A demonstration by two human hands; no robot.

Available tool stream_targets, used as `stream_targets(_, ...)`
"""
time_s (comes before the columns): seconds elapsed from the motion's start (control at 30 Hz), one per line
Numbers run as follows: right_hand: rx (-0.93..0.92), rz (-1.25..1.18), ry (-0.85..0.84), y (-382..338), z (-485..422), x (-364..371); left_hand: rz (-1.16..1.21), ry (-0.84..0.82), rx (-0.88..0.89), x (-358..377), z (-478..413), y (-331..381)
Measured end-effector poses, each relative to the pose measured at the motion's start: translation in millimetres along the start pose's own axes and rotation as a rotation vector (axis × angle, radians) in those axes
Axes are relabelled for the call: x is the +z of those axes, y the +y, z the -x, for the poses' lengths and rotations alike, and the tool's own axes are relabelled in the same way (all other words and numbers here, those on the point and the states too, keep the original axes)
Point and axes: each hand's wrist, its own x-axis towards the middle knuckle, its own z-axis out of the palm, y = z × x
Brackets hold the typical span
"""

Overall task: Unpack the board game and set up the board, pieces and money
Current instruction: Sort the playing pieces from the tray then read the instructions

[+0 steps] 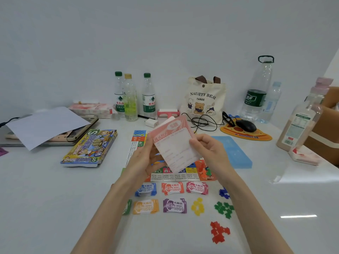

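Pinching pink leaflet [174, 142] at side edges with left hand [145, 158] and right hand [209, 149] (fingers curled on it), above board [174, 176], long axis toward surface's far edge.

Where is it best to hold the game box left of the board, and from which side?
Grip the game box across its two long edges, at its near half, coming from above. It lies flat and thin on the table, and both edges are free there.
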Motion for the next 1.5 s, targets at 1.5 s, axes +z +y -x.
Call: stream_targets(1.5,-0.288,0.688,-0.114,-3.0,11.6,11.0,0.223,0.396,0.247,-17.9,0.7,3.4)
